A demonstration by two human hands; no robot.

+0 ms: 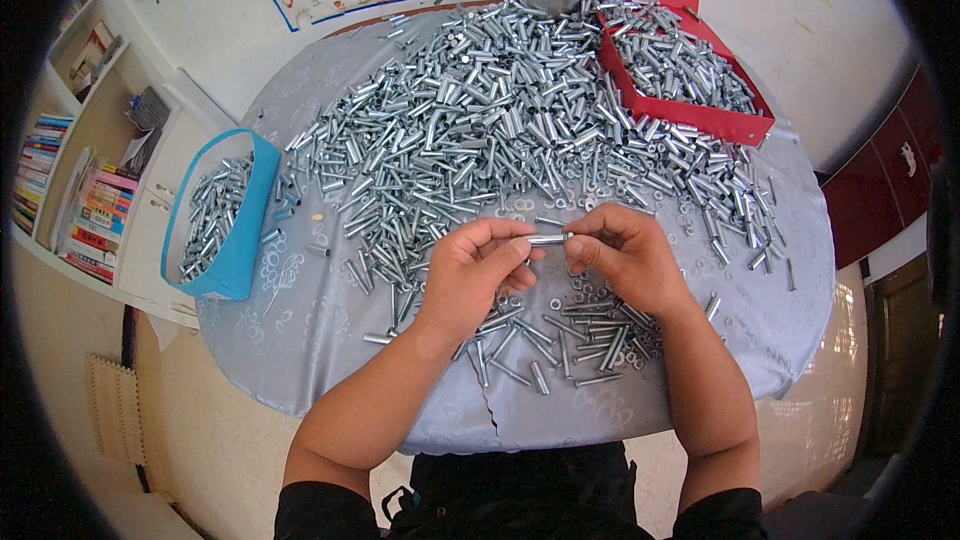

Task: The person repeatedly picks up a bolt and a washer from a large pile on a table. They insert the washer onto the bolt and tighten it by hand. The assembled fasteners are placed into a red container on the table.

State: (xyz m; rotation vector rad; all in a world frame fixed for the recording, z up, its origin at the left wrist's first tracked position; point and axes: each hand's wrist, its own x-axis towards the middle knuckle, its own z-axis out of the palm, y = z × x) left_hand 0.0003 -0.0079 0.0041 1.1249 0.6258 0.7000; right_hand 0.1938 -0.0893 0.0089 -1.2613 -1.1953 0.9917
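On the left of the desk (330, 370), a blue box (238, 265) holds metal pieces (215, 215). The left hand's (475, 265) fingers pinch a silvery metal cylinder (547, 239) over the desk — long axis crosswise, ends pointing left and right — the right hand's (632, 255) fingers gripping its right end. Farther right sits a red box (705, 122).

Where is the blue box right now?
In the head view, the blue box sits on the left side of the table, left of the large heap of metal parts and of the person's left hand.
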